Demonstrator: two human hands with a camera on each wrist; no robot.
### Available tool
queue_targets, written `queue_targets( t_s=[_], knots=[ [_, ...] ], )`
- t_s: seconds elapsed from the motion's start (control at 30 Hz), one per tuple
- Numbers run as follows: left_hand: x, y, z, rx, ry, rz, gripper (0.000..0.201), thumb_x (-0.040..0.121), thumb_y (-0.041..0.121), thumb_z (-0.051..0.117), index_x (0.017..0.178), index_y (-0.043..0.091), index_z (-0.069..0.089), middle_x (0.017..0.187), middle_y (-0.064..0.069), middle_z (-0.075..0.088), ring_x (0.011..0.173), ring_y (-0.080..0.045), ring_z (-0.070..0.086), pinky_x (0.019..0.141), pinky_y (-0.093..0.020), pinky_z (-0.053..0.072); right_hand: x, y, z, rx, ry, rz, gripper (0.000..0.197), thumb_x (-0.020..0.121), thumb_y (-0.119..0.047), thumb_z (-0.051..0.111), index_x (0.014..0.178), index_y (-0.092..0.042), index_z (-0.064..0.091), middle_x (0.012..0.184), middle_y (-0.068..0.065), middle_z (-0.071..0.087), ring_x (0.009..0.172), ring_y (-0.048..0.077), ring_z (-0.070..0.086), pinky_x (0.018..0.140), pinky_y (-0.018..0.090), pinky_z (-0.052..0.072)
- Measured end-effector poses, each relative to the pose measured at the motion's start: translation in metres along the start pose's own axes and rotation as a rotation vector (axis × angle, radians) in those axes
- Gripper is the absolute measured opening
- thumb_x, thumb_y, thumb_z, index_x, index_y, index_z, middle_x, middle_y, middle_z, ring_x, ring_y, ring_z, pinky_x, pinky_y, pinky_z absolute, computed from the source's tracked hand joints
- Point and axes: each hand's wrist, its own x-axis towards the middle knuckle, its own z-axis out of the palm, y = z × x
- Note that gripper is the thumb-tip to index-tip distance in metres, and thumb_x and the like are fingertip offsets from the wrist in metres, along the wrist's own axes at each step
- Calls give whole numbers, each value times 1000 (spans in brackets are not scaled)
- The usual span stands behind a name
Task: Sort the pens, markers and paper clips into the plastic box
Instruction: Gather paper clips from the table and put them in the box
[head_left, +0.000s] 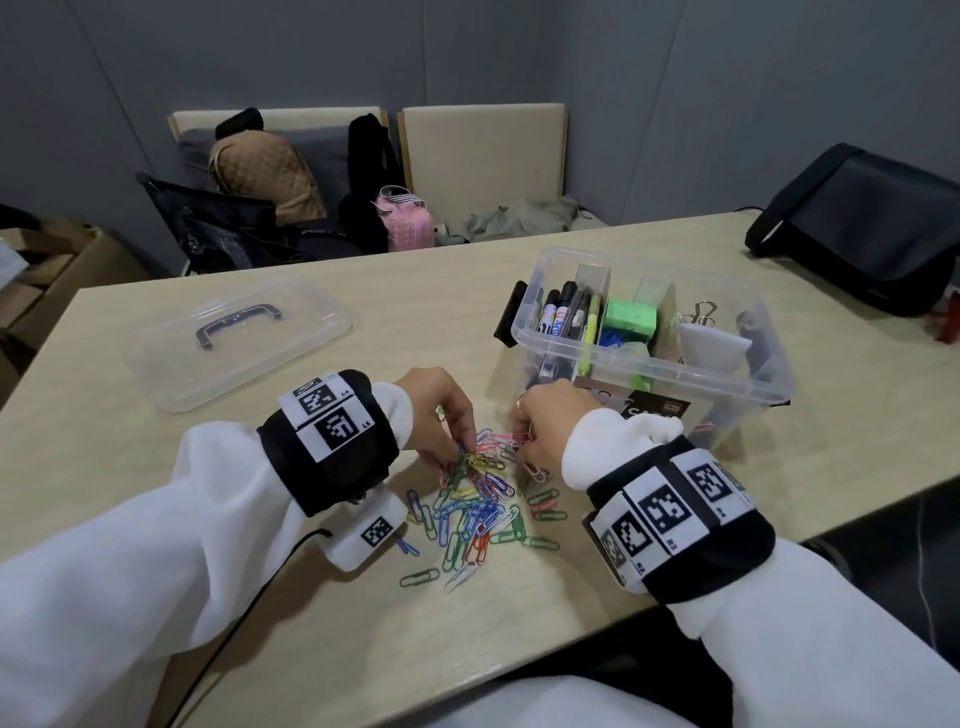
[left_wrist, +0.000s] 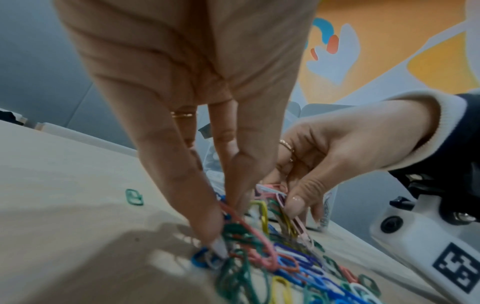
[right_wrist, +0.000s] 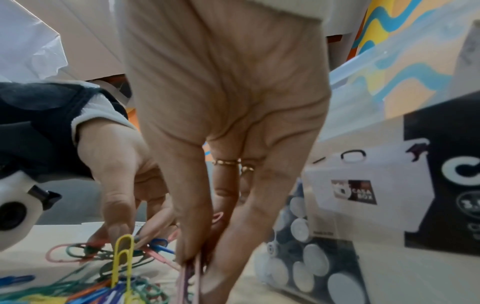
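Note:
A heap of coloured paper clips (head_left: 475, 512) lies on the table between both hands. My left hand (head_left: 441, 415) reaches down into the heap's far edge and pinches a bunch of clips (left_wrist: 233, 232) between thumb and fingers. My right hand (head_left: 540, 423) pinches several pink and purple clips (right_wrist: 189, 273) at the heap's far right. The clear plastic box (head_left: 717, 374) stands just right of the hands, with pens and markers (head_left: 566, 322) upright in its left compartment. Green items and binder clips fill its other compartments.
The box's clear lid (head_left: 234, 343) with a dark handle lies at the left of the table. A black bag (head_left: 872, 223) sits at the far right corner. Chairs with bags and clothes stand behind the table. A lone green clip (left_wrist: 133, 197) lies apart from the heap.

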Motion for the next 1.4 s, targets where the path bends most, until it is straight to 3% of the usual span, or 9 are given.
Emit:
queue_targets(
  t_s=[0.17, 0.27, 0.57, 0.8, 0.93, 1.03, 1.2, 1.33, 1.4],
  knots=[
    [-3, -1, -2, -100, 36, 6, 19, 71, -6, 72, 74, 12, 75, 59, -7, 69, 54, -21, 66, 64, -29, 59, -4, 3, -2, 3, 30, 8, 22, 87, -11, 59, 107, -15, 68, 111, 11, 64, 101, 33, 63, 74, 31, 46],
    [-6, -2, -4, -151, 54, 14, 18, 70, -8, 73, 74, 10, 75, 56, -2, 69, 55, -23, 66, 65, -31, 60, -6, 5, -6, 20, 55, 7, 21, 87, -15, 62, 106, -19, 69, 110, 9, 64, 99, 32, 63, 75, 30, 47],
    [-14, -1, -11, -255, 63, 48, 16, 72, -10, 72, 76, 5, 75, 61, -8, 71, 56, -19, 68, 64, -31, 59, -10, 7, -15, 35, 96, -42, 22, 86, -27, 65, 107, -29, 69, 106, 0, 65, 96, 25, 63, 68, 27, 44],
    [-27, 9, -24, -328, 44, 108, 15, 72, -11, 71, 78, 2, 74, 66, -15, 71, 58, -22, 67, 64, -32, 59, -20, 12, -35, 105, 150, -113, 15, 84, -23, 68, 98, -22, 73, 77, -4, 58, 85, 21, 62, 69, 25, 44],
    [-34, 20, -34, -388, 36, 157, 16, 74, -14, 68, 77, 1, 72, 68, -19, 70, 65, -27, 67, 60, -27, 57, -31, 21, -55, 160, 232, -126, 9, 81, -27, 71, 89, -25, 75, 73, -4, 61, 86, 22, 66, 75, 26, 50],
    [-36, 32, -42, -435, 43, 196, 15, 74, -15, 66, 78, -1, 71, 67, -20, 70, 70, -32, 67, 58, -25, 56, -40, 38, -73, 212, 316, -112, 10, 79, -26, 75, 89, -24, 77, 69, -8, 65, 81, 14, 66, 78, 26, 52],
    [-26, 60, -54, -449, 66, 296, 13, 74, -12, 68, 78, 0, 71, 68, -16, 71, 63, -24, 68, 59, -26, 57, -55, 80, -98, 371, 398, -23, 6, 79, -20, 77, 75, -25, 75, 62, -8, 72, 66, 2, 69, 79, 32, 56],
    [-10, 95, -61, -436, 101, 386, 11, 73, -7, 71, 80, 2, 70, 70, -11, 72, 62, -18, 69, 63, -27, 59, -66, 109, -109, 375, 459, 61, 16, 80, -22, 76, 70, -31, 67, 64, -7, 71, 57, -15, 59, 72, 18, 48],
    [-1, 114, -61, -471, 123, 426, 12, 74, -9, 70, 81, 1, 69, 78, -18, 70, 63, -16, 69, 64, -26, 59, -65, 122, -109, 382, 475, 128, 18, 78, -22, 77, 66, -31, 67, 61, -8, 70, 54, -17, 57, 75, 16, 46]
  ],
)
